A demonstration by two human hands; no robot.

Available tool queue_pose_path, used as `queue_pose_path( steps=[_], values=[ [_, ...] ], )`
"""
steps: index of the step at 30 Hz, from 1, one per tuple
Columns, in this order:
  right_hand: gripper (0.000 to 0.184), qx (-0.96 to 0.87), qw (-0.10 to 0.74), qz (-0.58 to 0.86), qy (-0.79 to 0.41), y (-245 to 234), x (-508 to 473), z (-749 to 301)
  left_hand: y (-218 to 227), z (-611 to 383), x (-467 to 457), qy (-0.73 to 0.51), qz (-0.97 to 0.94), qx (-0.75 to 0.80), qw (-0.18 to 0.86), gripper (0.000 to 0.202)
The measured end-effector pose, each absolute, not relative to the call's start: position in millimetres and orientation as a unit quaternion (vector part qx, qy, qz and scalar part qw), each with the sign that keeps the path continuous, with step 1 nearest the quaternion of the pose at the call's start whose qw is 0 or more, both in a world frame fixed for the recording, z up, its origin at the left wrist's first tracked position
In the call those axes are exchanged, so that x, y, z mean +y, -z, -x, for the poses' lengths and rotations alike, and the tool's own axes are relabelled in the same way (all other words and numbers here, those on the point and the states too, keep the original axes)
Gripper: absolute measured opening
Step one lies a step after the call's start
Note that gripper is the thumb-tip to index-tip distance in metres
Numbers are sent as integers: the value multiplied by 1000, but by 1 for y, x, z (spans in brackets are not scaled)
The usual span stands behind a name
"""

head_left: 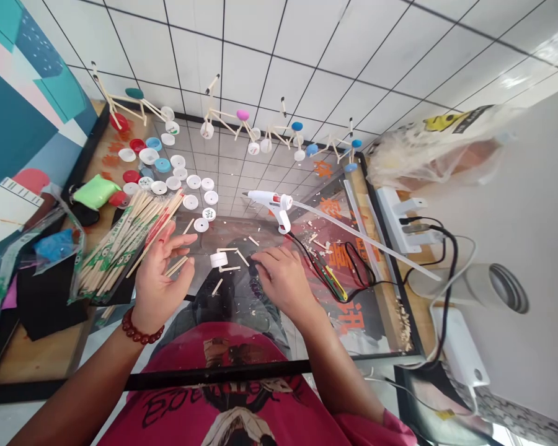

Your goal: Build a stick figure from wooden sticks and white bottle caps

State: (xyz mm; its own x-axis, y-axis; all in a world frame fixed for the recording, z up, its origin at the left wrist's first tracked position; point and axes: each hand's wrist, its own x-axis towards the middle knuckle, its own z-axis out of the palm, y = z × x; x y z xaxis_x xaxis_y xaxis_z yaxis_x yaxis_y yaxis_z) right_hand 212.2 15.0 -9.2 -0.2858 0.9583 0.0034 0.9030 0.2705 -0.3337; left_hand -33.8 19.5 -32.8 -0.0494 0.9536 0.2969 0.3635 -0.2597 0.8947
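My left hand (162, 279) is open over the glass tabletop, thumb and fingers apart, beside a pile of wooden sticks (121, 241). Short cut stick pieces (177, 266) show just past its thumb. My right hand (283, 275) is low over the glass, fingers curled together; whatever they may hold is hidden. Between my hands stands a white bottle-cap piece (218, 259) with thin stick lengths joined at its top and bottom. Another short stick (217, 287) lies below it. A white glue gun (272, 203) rests beyond my right hand, with a long glue stick in its back.
Loose white, red and blue caps (179, 162) spread at the back left. Several stick-and-cap figures (227, 118) stand along the far edge. A yellow-green cutter knife (335, 285) and black cable lie at right, near a power strip (400, 217) and plastic bag (437, 148).
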Motion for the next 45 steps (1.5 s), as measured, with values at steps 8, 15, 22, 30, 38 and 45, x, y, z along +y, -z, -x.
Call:
queue_pose_path(
  steps=[8,15,22,30,38,45],
  values=[
    [36,-820,92,548,-139,20,15,-211,38,33,20,-475,-630,534,303,66],
    [33,-839,110,516,-134,27,15,-213,40,33,20,-464,-619,547,319,65],
    [29,-816,188,508,-201,37,21,-213,40,32,20,-455,-635,541,309,67],
    [32,-784,186,552,-216,35,19,-215,43,32,20,-461,-640,531,309,67],
    [12,-781,203,561,-184,40,18,-211,44,33,20,-462,-645,524,308,69],
    [11,-785,222,550,-179,44,16,-209,44,34,20,-464,-649,519,306,69]
  ],
)
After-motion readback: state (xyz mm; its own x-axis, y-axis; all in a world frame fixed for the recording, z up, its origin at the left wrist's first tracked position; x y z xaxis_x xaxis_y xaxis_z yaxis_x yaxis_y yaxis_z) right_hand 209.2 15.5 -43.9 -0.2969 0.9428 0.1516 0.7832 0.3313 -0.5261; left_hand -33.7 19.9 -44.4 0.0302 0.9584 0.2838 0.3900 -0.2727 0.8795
